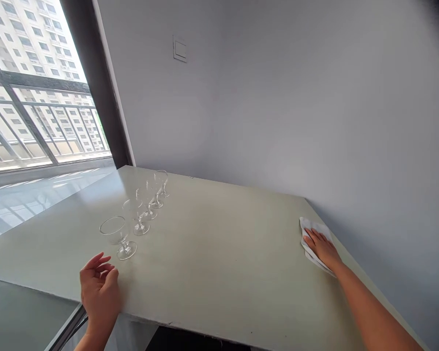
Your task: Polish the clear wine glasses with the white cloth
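Several clear stemmed glasses stand upright in a slanting row on the left part of the pale table (219, 253). The nearest glass (125, 249) is just beyond my left hand (100, 287), which hovers at the table's front edge. Its fingers are loosely bent with gaps between them, and nothing shows in it. At the far right, a folded white cloth (324, 229) lies on the table by the wall. My right hand (322, 248) rests flat on this cloth, fingers stretched out over it; the palm covers part of the cloth.
Grey walls (314, 97) border the table at the back and right, with a light switch (180, 49) on the back one. A large window with a railing (47, 126) is at the left. Dark space shows below the table's front edge.
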Motion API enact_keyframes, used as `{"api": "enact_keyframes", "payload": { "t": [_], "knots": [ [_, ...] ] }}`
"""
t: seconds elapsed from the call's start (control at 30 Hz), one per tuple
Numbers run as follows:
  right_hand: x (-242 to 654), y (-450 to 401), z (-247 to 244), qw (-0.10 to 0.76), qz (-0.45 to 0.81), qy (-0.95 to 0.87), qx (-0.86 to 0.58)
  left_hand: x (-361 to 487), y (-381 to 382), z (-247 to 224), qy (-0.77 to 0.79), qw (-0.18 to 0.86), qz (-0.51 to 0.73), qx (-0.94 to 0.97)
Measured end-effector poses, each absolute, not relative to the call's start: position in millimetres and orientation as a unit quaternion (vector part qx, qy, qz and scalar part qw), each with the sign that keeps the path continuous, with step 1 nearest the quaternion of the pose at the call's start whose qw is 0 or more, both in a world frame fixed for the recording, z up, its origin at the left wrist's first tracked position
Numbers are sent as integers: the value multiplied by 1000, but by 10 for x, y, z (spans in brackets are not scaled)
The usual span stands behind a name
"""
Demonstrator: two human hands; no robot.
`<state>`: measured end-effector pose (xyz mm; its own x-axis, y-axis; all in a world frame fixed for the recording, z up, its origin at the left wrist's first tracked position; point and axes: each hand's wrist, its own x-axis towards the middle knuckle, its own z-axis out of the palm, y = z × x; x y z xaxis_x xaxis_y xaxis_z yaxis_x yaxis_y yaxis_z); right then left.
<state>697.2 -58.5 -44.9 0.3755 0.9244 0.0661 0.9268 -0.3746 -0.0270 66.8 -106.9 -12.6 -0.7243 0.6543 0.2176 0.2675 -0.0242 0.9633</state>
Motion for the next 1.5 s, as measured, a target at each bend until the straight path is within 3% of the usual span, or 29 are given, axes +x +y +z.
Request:
{"api": "enact_keyframes", "payload": {
  "t": [0.17,0.43,0.87,1.07,1.3,1.5],
  "knots": [
    [6879,-1553,-624,35,-33,-575,-817,657,-1063,-143,677,150,634,342],
    [5757,-2358,-590,47,-46,-690,-721,670,-1057,-142,652,158,654,348],
    [4124,-1146,-164,46,118,-894,-429,620,-927,-39,671,205,609,371],
    [3755,-555,-214,141,122,-890,-416,611,-733,45,645,281,596,387],
    [3597,-472,-261,278,147,-840,-442,630,-669,13,627,359,577,381],
    [3704,-417,-252,449,360,-625,-527,1056,-715,138,590,356,534,490]
  ]
}}
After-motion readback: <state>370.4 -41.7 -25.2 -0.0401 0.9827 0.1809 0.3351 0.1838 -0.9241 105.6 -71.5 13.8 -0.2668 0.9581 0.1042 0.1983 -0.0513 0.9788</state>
